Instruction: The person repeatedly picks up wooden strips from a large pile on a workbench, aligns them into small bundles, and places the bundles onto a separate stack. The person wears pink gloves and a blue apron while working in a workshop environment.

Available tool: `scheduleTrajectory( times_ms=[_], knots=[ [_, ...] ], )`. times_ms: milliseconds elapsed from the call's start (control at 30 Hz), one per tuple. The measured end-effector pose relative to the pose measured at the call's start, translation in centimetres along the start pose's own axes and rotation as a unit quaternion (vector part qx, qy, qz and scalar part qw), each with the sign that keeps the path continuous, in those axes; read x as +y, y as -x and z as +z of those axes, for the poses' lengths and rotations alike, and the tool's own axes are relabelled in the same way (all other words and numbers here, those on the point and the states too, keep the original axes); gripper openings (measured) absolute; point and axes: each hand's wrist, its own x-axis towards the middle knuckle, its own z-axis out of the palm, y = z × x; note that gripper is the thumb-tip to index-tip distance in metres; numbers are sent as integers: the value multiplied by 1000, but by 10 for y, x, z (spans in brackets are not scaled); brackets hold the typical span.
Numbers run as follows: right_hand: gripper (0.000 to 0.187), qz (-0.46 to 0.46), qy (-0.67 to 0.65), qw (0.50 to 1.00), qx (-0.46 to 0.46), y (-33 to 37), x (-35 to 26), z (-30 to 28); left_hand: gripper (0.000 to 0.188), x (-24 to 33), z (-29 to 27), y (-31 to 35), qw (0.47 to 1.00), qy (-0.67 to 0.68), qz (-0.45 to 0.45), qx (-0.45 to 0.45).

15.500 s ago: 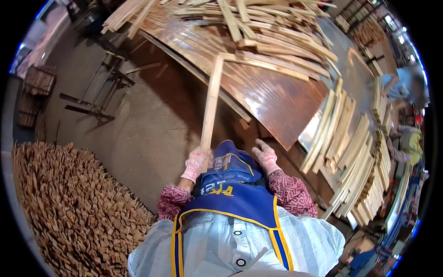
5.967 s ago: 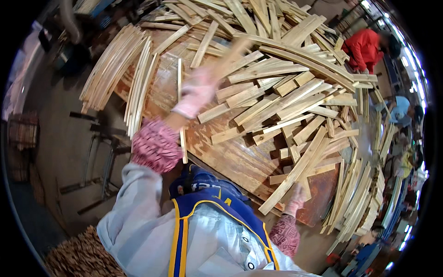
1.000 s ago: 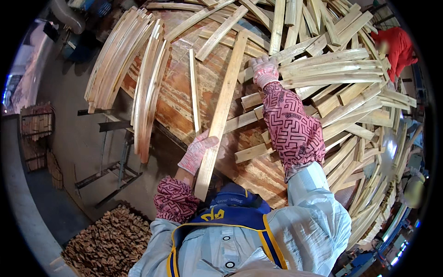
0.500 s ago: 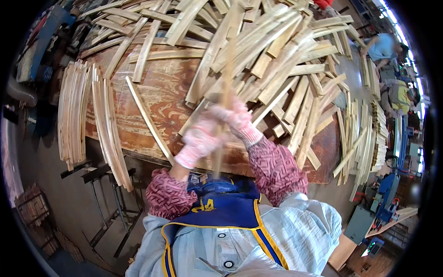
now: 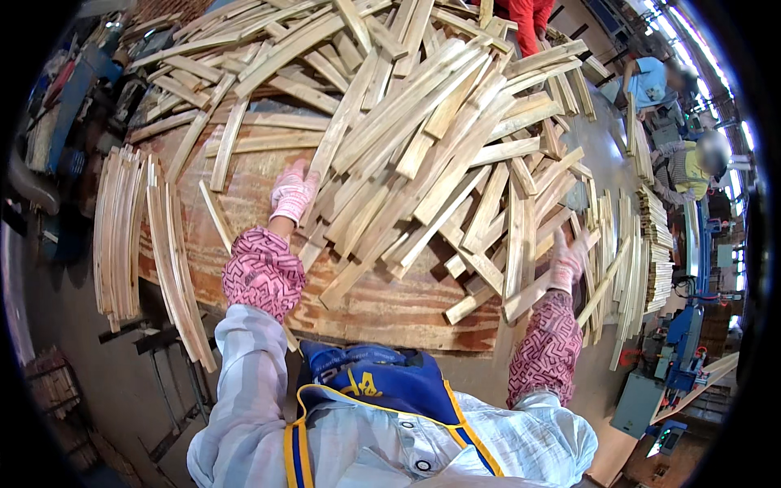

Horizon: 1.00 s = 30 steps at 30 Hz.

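A large heap of pale wooden strips (image 5: 431, 138) lies criss-cross over the worn reddish-brown tabletop (image 5: 382, 313). My left hand (image 5: 293, 193), in a pink-and-white glove, is at the heap's left side, its fingers stretched forward beside the ends of the strips. At the right side my right hand (image 5: 568, 262), gloved alike, has its fingers spread near the end of a strip (image 5: 530, 298). Neither hand grips a strip; whether the fingertips touch the wood I cannot tell. One separate strip (image 5: 215, 218) slants across the table left of my left hand.
Upright bundles of strips stand at the table's left edge (image 5: 118, 236) and right side (image 5: 622, 260). A metal stand (image 5: 167, 390) is at lower left. A person in red (image 5: 529, 20) stands beyond the heap; two others work at far right, near blue machinery (image 5: 679, 350).
My hands were together over the middle, blurred, around an upright strip. They have parted to either side of the heap and no longer hold it. The view has shifted slightly.
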Motion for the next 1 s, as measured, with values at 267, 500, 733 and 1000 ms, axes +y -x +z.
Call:
scheduleTrajectory(
  times_ms=[267,500,733,1000],
  knots=[
    [72,-82,-199,945,-245,65,-129,112,71,20,14,-55,954,255,24,-155],
    [86,-118,-57,953,-273,51,-164,102,55,44,49,1,913,363,-7,-188],
    [72,-154,-51,949,-272,27,-122,95,61,108,100,91,812,537,-76,-215],
    [57,-92,-152,971,-161,-36,16,74,68,223,148,192,872,394,-42,-287]
  ],
)
